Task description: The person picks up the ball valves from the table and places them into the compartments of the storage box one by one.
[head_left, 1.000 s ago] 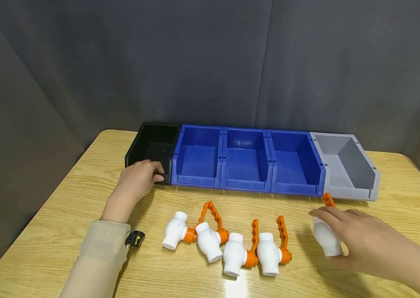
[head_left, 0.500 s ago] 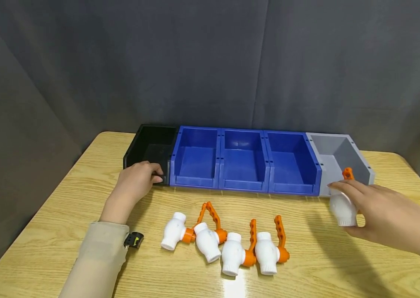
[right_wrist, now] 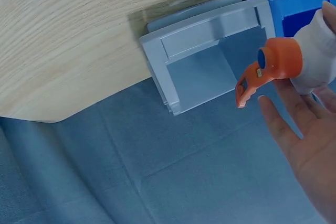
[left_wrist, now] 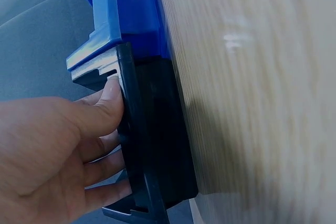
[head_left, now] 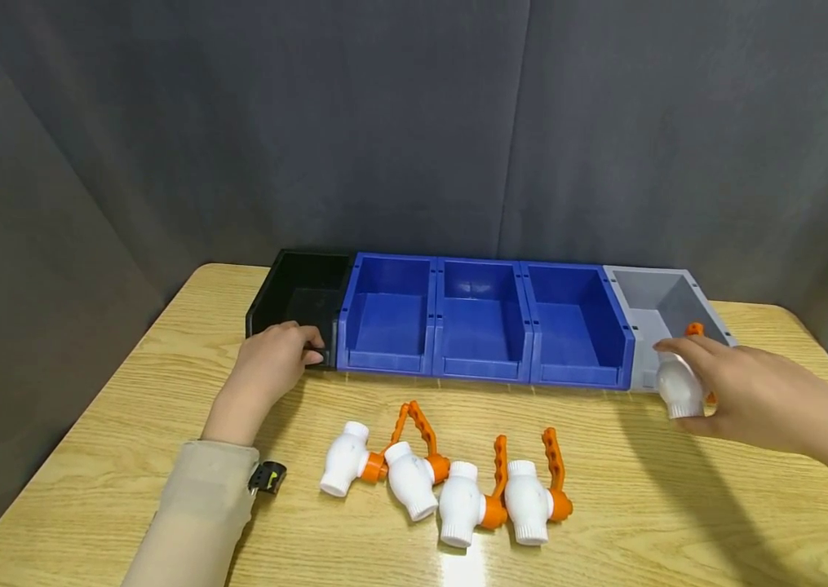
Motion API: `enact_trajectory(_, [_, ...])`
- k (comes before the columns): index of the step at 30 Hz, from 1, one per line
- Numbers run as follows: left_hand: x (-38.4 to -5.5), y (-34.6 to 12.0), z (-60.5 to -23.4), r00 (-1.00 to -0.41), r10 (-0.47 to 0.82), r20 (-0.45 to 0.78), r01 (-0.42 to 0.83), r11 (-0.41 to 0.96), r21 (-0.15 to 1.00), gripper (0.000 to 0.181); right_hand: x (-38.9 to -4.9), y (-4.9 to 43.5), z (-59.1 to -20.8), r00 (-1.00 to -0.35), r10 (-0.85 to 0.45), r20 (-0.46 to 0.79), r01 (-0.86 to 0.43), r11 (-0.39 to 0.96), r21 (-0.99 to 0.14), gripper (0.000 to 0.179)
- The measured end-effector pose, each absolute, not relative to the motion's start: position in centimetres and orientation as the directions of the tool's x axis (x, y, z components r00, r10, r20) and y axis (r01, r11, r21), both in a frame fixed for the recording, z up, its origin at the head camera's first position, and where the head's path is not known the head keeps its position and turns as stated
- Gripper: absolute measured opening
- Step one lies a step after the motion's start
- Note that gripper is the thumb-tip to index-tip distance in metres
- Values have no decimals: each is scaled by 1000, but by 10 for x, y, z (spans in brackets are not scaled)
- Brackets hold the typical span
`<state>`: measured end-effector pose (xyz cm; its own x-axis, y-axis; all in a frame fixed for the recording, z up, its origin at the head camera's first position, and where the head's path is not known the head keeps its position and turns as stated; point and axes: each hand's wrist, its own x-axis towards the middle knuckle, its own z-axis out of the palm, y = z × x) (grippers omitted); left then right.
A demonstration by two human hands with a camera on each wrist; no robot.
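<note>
My right hand (head_left: 744, 391) grips a white ball valve (head_left: 680, 386) with an orange lever handle, held over the front of the grey bin (head_left: 644, 342) at the row's right end. In the right wrist view the valve's orange handle (right_wrist: 257, 81) points toward that bin's opening. At the other end, my left hand (head_left: 274, 359) holds the front edge of the black bin (head_left: 303, 306); its thumb (left_wrist: 111, 98) presses on the rim in the left wrist view. Several more white ball valves (head_left: 461, 504) with orange handles lie side by side on the table, between the hands.
Three blue bins (head_left: 483, 322) stand between the black and grey ones, forming one joined row along the back of the wooden table (head_left: 127, 456). A dark grey curtain (head_left: 414, 122) hangs behind the row.
My right hand has lifted the ball valve off the table area and carried it forward and up to the grey bin. My left hand has stayed on the black bin.
</note>
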<state>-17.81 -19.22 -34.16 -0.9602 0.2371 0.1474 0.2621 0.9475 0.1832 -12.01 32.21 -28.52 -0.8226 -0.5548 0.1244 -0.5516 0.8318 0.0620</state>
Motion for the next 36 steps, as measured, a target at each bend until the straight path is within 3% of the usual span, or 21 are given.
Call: enact_trajectory(36, [-177,-190,-342,-960,235,151,260,950,172,13,-188,337,-290,-859,-500,111,-499,866,36,74])
